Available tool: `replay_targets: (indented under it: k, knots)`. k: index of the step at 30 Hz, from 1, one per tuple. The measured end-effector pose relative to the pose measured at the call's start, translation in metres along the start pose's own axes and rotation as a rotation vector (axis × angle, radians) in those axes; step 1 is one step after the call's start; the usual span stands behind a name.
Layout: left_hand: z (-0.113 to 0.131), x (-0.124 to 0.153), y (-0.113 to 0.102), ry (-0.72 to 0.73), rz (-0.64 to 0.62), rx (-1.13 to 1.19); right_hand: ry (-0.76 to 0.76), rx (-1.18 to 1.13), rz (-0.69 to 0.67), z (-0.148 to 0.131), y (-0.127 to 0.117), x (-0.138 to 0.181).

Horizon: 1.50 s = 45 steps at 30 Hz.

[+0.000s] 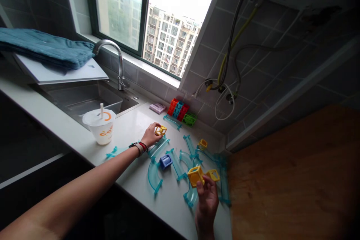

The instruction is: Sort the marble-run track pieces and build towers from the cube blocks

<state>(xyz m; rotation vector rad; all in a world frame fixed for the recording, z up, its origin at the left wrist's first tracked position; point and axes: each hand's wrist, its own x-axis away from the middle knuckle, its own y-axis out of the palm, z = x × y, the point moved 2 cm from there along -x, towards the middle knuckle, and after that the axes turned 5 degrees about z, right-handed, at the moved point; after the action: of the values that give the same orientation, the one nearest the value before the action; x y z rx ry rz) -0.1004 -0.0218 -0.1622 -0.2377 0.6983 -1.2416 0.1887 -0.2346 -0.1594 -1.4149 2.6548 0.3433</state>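
Observation:
My left hand (151, 135) reaches far across the white counter (129, 127) and closes on a small yellow cube block (161, 130). My right hand (207, 198) is near the counter's front edge and pinches a larger yellow cube block (195, 176), with another yellow block (213, 174) joined beside it. Between my hands lie several clear teal track pieces (154, 176) and a blue cube block (165, 161). One more yellow block (203, 144) rests on the tracks farther back.
Red, blue and green blocks (180, 111) and a pink piece (157, 108) stand against the tiled wall. A lidded paper cup (99, 126) sits left of my arm, beside a steel sink (84, 99) with a faucet (118, 63). A wooden board (292, 180) lies right.

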Motion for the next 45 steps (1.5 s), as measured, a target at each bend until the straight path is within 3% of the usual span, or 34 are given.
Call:
replay_targets:
  k: [8,14,21,25,29,32,36,40,45]
  knots:
    - [0.012,0.02,0.003,0.171,-0.035,-0.106,0.025,-0.007,0.014,0.007,0.001,0.002]
    - [0.025,0.018,-0.004,0.226,0.011,-0.036,0.021,-0.02,-0.001,0.008,0.002,0.001]
    - [0.057,0.018,-0.039,0.165,0.156,0.267,0.003,-0.001,0.023,0.004,0.002,-0.004]
    - [0.069,0.042,-0.061,0.095,0.167,0.449,0.0,0.019,0.007,0.005,0.005,-0.006]
    - [0.075,0.068,-0.074,-0.08,0.126,0.822,0.002,0.026,-0.024,0.011,0.01,-0.012]
    - [0.084,0.076,-0.078,-0.161,0.156,0.964,-0.032,0.043,-0.091,0.006,0.022,-0.022]
    - [0.102,0.07,-0.079,-0.162,0.163,1.036,-0.13,0.024,-0.235,-0.022,0.052,-0.043]
    - [0.118,0.051,-0.079,-0.084,0.092,1.061,-0.196,-0.005,-0.352,-0.052,0.084,-0.065]
    - [0.128,0.031,-0.074,-0.095,-0.032,1.053,-0.221,0.016,-0.354,-0.059,0.102,-0.083]
